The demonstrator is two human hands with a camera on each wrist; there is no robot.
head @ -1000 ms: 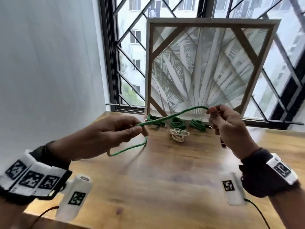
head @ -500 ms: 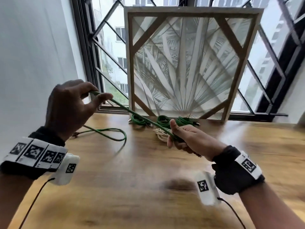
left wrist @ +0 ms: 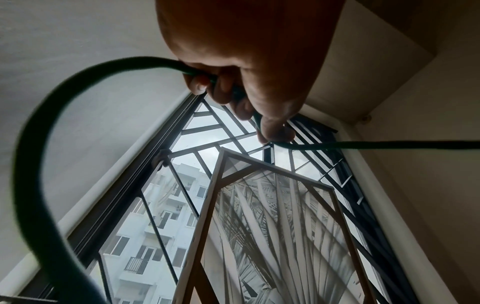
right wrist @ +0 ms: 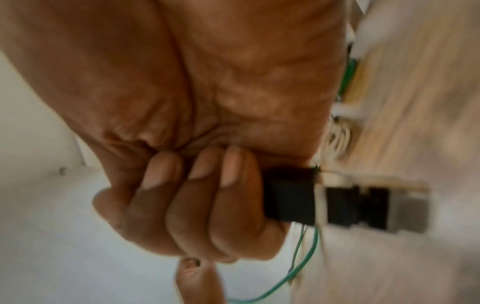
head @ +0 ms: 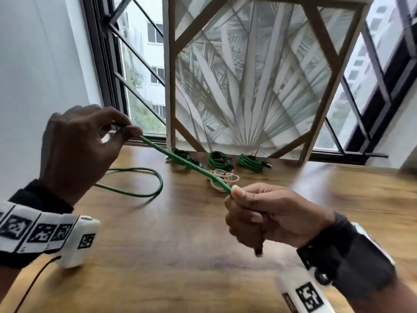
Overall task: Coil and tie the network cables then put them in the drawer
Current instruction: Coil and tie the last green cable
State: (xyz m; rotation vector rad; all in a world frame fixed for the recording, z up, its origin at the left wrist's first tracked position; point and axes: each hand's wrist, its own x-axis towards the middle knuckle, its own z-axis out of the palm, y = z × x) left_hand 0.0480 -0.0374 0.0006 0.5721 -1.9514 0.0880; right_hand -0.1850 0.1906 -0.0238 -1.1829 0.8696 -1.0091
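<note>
A green network cable [head: 185,162] stretches taut between my two hands above the wooden table [head: 180,256]. My left hand [head: 90,141], raised at the left, pinches the cable between thumb and fingers [left wrist: 272,131]. From there the cable [left wrist: 33,164] drops in a loose loop [head: 144,184] onto the table. My right hand [head: 259,218] is fisted round the cable's other end, and its black plug [right wrist: 337,203] sticks out of the fist. Three coiled green cables [head: 220,160] lie at the back beside a pile of white ties [head: 223,177].
A large framed palm-leaf picture [head: 255,75] leans against the barred window [head: 140,75] behind the coils. A white wall [head: 45,64] closes the left side. No drawer is in view.
My left hand rose and drew back to the left with the cable while my right hand dropped toward me, pulling the stretch taut. The slack loop now lies on the table.
</note>
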